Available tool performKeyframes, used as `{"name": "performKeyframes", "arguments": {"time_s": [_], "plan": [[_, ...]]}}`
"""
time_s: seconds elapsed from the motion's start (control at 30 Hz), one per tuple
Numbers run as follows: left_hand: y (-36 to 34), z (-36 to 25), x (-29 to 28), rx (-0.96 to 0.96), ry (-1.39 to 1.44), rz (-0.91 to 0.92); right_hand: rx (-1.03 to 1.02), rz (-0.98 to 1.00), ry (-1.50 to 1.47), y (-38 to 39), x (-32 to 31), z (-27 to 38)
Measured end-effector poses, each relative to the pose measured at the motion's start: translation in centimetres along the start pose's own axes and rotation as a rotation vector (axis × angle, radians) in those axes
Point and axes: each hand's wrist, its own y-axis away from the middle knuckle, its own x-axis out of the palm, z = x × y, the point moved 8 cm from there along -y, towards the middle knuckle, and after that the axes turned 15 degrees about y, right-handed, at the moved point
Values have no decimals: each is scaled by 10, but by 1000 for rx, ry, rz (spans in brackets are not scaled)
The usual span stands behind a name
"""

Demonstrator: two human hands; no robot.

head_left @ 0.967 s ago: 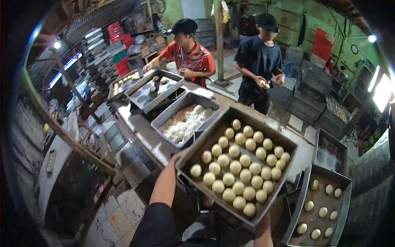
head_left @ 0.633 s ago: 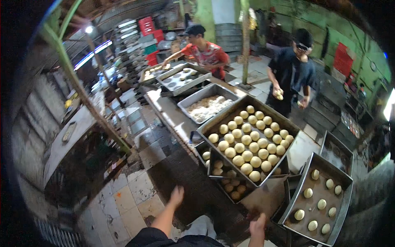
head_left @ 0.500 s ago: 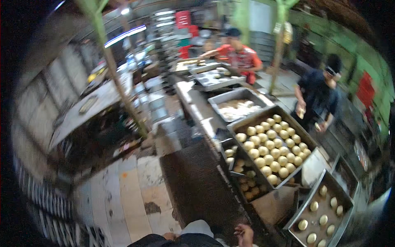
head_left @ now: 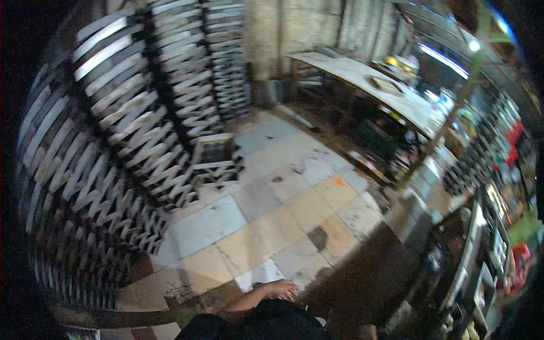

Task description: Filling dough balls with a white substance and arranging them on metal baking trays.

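My left hand is in front of my dark clothing at the lower middle, its forearm coming in from the left. The fingers are loosely bent and slightly apart, and I see nothing held in them. Beneath it lies the tiled floor, with no object in reach of the fingers. At the lower edge, right of my body, a small blurred skin-coloured patch looks like part of my right hand. Its fingers are hidden.
Tall stacks of metal trays line the left side, with a lower stack before them. A long pale-topped table stands at the back, near a slanting post. At the right edge are a tray-laden worktable and a person in red.
My view has swung left, from the worktable with trays of dough balls to the stacked trays and floor. My left hand has come into clear sight; the right has dropped to the lower edge.
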Motion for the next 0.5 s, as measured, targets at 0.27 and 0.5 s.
{"name": "performKeyframes", "arguments": {"time_s": [0.27,0.5], "plan": [[169,-114,-219,423,-90,-420,-171,-120,-322,-141,168,174],[241,-311,-317,822,-124,-595,40,41,523,-239,370,167]]}}
